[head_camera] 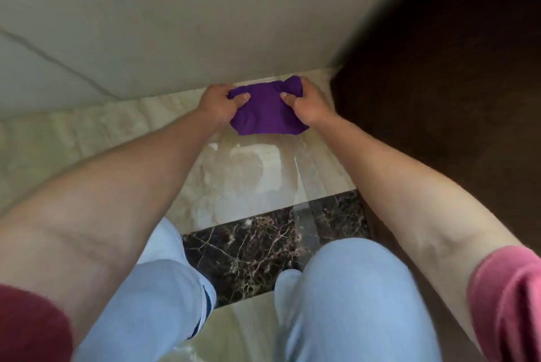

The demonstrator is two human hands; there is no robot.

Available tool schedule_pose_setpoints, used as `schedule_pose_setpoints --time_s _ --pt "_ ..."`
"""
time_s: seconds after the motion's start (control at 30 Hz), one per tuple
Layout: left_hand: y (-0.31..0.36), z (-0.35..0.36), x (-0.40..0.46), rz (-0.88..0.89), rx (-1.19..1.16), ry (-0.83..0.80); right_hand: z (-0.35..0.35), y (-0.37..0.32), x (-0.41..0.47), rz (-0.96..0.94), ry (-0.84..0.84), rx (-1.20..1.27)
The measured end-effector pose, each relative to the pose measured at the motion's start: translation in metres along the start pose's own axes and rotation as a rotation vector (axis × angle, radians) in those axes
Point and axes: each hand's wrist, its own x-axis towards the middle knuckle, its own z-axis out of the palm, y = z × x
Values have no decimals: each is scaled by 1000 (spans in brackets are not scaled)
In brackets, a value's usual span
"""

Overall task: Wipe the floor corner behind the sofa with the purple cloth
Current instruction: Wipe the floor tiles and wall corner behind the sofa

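Observation:
The purple cloth (265, 111) is bunched up and held just above the pale marble floor (243, 174), close to the foot of the wall. My left hand (221, 104) grips its left edge, thumb on top. My right hand (306, 104) grips its right edge the same way. Both arms reach forward from the bottom of the view. The floor corner (330, 73) lies just right of the cloth, where the wall meets a dark brown surface that may be the sofa's back (439, 83).
A pale marble wall (175, 24) fills the top of the view. A dark veined marble strip (263, 241) crosses the floor near my knees. My legs in light blue trousers (351, 297) crouch at the bottom. The gap between wall and dark surface is narrow.

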Motion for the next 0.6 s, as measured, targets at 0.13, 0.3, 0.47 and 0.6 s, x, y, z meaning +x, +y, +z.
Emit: schedule_pose_setpoints --time_s 0.13,0.3,0.47,0.6 --pt "-33 18 35 9 7 -10 20 38 29 0 0 -18" --pt "-55 26 58 2 -11 1 35 50 65 -13 24 -45" --pt "-66 12 60 2 -24 -15 25 44 71 -49 388 -476" --pt "-79 5 54 240 681 93 38 40 39 -362 440 -683"
